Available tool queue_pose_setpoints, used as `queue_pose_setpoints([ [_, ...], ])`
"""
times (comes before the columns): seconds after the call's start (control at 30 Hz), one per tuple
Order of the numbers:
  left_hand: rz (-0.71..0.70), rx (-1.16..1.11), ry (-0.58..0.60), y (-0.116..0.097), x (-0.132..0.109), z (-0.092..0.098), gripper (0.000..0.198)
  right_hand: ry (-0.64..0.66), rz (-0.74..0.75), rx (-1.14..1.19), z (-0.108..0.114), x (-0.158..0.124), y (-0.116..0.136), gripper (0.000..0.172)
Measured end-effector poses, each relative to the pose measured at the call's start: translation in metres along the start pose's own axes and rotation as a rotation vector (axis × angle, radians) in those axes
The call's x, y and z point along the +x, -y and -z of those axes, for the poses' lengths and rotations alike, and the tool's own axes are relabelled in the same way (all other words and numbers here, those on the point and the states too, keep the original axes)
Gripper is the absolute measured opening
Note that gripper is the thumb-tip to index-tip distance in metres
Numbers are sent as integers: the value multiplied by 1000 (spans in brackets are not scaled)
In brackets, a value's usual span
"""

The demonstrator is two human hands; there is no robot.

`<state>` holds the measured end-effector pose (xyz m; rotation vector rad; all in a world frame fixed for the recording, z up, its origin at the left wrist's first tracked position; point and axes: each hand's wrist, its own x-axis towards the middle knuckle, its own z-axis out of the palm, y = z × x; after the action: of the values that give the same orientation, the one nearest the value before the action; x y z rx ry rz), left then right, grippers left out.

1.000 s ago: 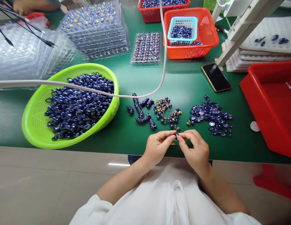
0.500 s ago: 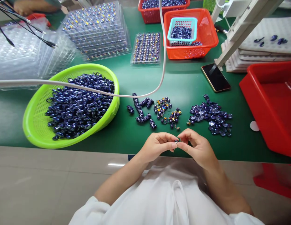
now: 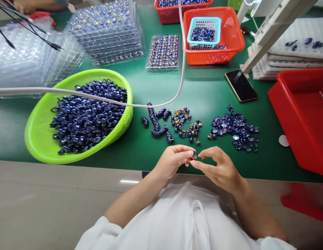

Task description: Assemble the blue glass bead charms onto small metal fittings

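Observation:
My left hand (image 3: 175, 159) pinches a small dark blue part (image 3: 193, 153) at the table's near edge. My right hand (image 3: 219, 167) is just to its right with fingers spread and curved, its thumb and forefinger tips close to the part; nothing shows in it. Just beyond the hands lie a small heap of dark blue parts with yellow bits (image 3: 186, 125), rows of stacked blue rings (image 3: 156, 122) and a pile of flat blue pieces (image 3: 235, 127).
A lime green basket (image 3: 38, 139) full of blue parts stands at the left, with a white cable (image 3: 161, 105) over it. Stacked clear trays (image 3: 109, 31), orange baskets (image 3: 230, 34), a phone (image 3: 241, 85) and a red bin (image 3: 302, 114) ring the green mat.
Both hands dropped slightly toward the table's near edge. My right hand loosened its pinch and drew away from the small part, which stays in my left fingers.

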<state>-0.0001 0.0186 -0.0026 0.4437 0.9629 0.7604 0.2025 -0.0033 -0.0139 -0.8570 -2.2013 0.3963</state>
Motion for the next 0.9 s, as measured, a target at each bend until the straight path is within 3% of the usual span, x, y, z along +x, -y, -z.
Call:
queue_pose_setpoints([
  [0.17,-36,43,-10,5,1,3,28,-41,29,-17,-6,0,-2,30],
  [0.33,-168,173,-29,8,-2,6,23,-125,-99,-20,-15,-1,-2,32],
  [0.5,-219,323,-85,3,-10,1,26,-127,-154,29,-15,1,3,35],
  [0.9,-359,455,-94,8,-13,2,18,-147,-172,31,-14,4,5,32],
])
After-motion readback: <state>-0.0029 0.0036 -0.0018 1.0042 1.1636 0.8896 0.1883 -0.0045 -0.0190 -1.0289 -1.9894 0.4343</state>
